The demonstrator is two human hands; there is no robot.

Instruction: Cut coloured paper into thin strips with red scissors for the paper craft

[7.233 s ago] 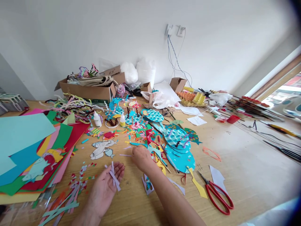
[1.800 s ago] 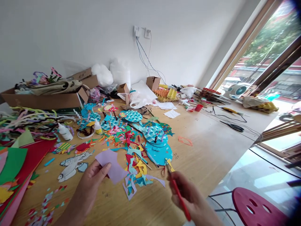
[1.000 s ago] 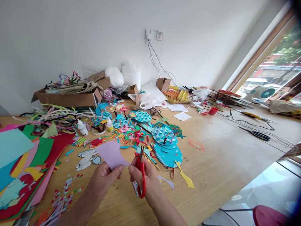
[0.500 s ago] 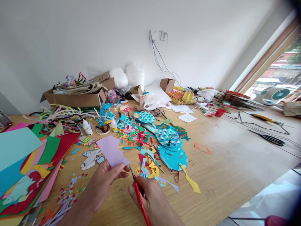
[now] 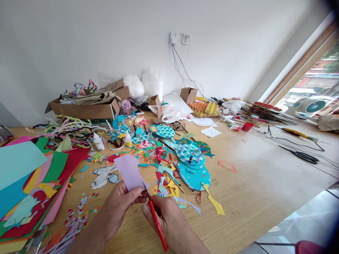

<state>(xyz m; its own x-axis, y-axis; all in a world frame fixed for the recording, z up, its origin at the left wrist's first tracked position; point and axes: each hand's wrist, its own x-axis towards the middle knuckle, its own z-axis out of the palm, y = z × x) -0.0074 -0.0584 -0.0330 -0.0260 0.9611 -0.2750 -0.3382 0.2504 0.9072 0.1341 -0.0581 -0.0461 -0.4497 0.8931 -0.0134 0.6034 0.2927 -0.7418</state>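
My left hand (image 5: 116, 208) pinches the lower edge of a lilac paper sheet (image 5: 129, 171) and holds it up over the wooden table (image 5: 249, 176). My right hand (image 5: 169, 220) grips red-handled scissors (image 5: 156, 220). Their dark blade tips touch the bottom right edge of the lilac sheet, close to my left thumb. Just beyond the hands lies a heap of coloured paper scraps (image 5: 165, 183) and blue scaled paper fish (image 5: 192, 160).
Stacked coloured paper sheets (image 5: 29, 173) cover the left side. Two glue bottles (image 5: 98, 141) stand near a tangle of pipe cleaners (image 5: 66, 127) and a cardboard box (image 5: 84, 107). Black scissors (image 5: 302, 157) and cables lie at right. A red stool (image 5: 312, 247) shows at bottom right.
Earlier my hands handled thin lilac strips. Since then my left hand took up the lilac sheet, my right hand took the red scissors, and the blades have come to the sheet's edge.
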